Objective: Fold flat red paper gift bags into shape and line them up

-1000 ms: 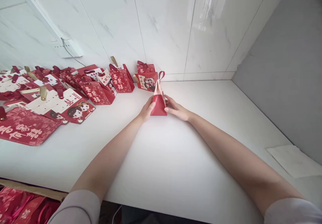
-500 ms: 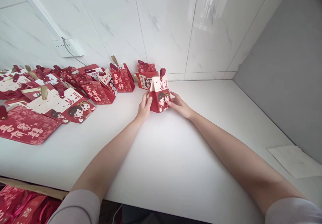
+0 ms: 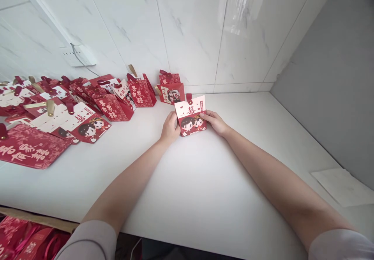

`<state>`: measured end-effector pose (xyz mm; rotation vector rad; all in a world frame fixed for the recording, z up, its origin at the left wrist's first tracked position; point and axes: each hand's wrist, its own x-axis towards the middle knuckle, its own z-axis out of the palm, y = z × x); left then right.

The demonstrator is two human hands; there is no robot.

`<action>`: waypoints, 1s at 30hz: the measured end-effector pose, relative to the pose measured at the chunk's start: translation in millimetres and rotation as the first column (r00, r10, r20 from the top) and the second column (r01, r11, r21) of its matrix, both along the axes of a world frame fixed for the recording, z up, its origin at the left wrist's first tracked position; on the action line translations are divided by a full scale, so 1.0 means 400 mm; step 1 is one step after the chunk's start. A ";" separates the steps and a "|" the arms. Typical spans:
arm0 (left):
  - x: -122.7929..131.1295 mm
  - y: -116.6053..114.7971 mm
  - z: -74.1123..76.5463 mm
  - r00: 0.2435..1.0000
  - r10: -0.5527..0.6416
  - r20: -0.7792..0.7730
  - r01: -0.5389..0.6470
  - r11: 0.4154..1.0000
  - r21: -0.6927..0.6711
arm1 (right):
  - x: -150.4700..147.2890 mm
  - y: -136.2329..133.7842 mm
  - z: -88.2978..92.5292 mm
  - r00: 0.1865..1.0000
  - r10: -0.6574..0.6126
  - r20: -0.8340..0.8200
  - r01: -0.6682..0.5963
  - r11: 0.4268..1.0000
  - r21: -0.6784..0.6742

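A red and white gift box (image 3: 191,116) with two cartoon faces and a dark red ribbon loop on top is between my hands over the white table (image 3: 187,190). Its printed front faces me. My left hand (image 3: 171,127) grips the left edge, with some fingers hidden behind the box. On the right side, my right hand (image 3: 214,122) holds it with the thumb across the printed front and the other fingers out of sight behind. Whether the box's base touches the table is hard to make out.
Many similar gift boxes (image 3: 112,107) crowd the table's left side along the tiled wall. Two more boxes (image 3: 172,92) stand just behind my left hand. White paper (image 3: 343,186) lies at the right. Below the front edge, a carton holds red boxes (image 3: 35,238).
The gift box has turned so its printed front faces me squarely, and it has come slightly nearer. My right thumb has moved up across the front.
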<state>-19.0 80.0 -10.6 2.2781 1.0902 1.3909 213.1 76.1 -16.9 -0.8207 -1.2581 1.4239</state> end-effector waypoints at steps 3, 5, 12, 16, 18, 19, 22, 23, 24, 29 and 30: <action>-0.006 0.006 -0.006 0.978 -0.141 0.154 0.171 0.964 -0.206 | -0.001 0.000 0.005 1.000 -0.001 0.014 0.002 1.000 -0.009; -0.009 0.011 -0.006 0.944 -0.183 0.276 0.262 0.922 -0.284 | -0.004 0.001 0.005 0.999 -0.026 0.040 0.026 1.000 -0.008; -0.006 0.030 -0.016 0.932 -0.060 0.358 0.230 0.860 -0.456 | -0.003 0.009 -0.005 0.995 -0.048 0.082 0.050 0.999 -0.018; -0.007 0.031 -0.013 0.936 -0.014 0.352 0.209 0.827 -0.522 | 0.001 0.003 0.005 0.993 0.013 0.121 -0.012 1.000 -0.012; -0.008 0.026 -0.007 0.942 -0.038 0.334 0.222 0.816 -0.534 | 0.002 -0.002 0.012 0.990 0.027 0.140 -0.026 1.000 -0.009; -0.008 0.023 -0.004 0.945 -0.051 0.324 0.227 0.813 -0.536 | 0.003 -0.005 0.015 0.989 0.029 0.145 -0.029 1.000 -0.008; -0.007 0.018 0.001 0.950 -0.062 0.306 0.229 0.804 -0.548 | 0.004 -0.009 0.020 0.989 0.027 0.147 -0.025 1.000 -0.011; -0.007 0.018 0.001 0.950 -0.058 0.306 0.227 0.802 -0.553 | 0.004 -0.010 0.021 0.989 0.022 0.147 -0.020 1.000 -0.012; -0.006 0.019 0.000 0.950 -0.053 0.308 0.225 0.800 -0.556 | 0.003 -0.010 0.021 0.989 0.018 0.149 -0.017 1.000 -0.011; -0.006 0.026 -0.007 0.945 -0.036 0.325 0.222 0.800 -0.557 | 0.002 -0.010 0.020 0.988 0.017 0.154 -0.017 1.000 -0.001; -0.006 0.027 -0.008 0.944 -0.037 0.328 0.225 0.798 -0.559 | 0.002 -0.011 0.020 0.988 0.016 0.155 -0.016 1.000 -0.001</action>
